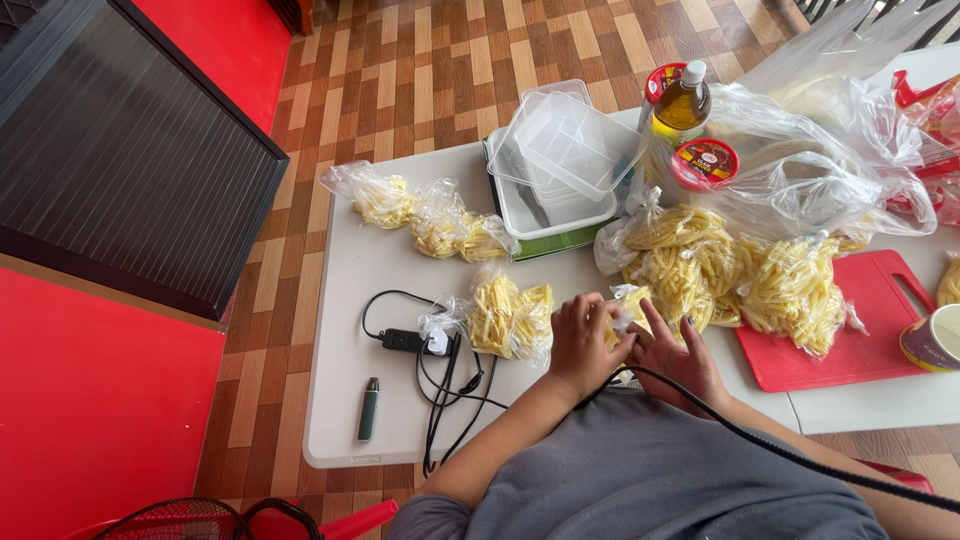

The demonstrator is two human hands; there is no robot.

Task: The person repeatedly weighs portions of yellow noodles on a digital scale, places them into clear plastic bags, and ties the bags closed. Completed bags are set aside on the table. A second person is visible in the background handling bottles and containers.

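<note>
— Hands first: what were they on?

— Both met at the lower centre of the frame. The left hand (pixel 580 345) and the right hand (pixel 680 355) each had fingers pinched on a small clear bag of yellow potato sticks (pixel 628 305), a narrow grip at its top, probably so the loose plastic could be gathered without spilling.

— Where did that bag sit?

— On the white desk (pixel 340 400), just in front of the person's grey shirt, touching the heap of unbagged or loosely bagged sticks (pixel 690 260) right of centre.

— And the finished ones?

— Filled bags (pixel 510 315) lay just left of the hands, more filled bags (pixel 430 215) further up and left, set aside clear of the working spot, I'd judge.

— Anything else nearby?

— A red cutting board (pixel 850 340) at the right carried another bag. Stacked clear containers (pixel 560 150) stood at the upper centre beside an oil bottle (pixel 682 100). A black power strip (pixel 405 341) with cables lay at the lower left, with a slim green device (pixel 368 408) below it. One black cable crossed the right arm.
</note>
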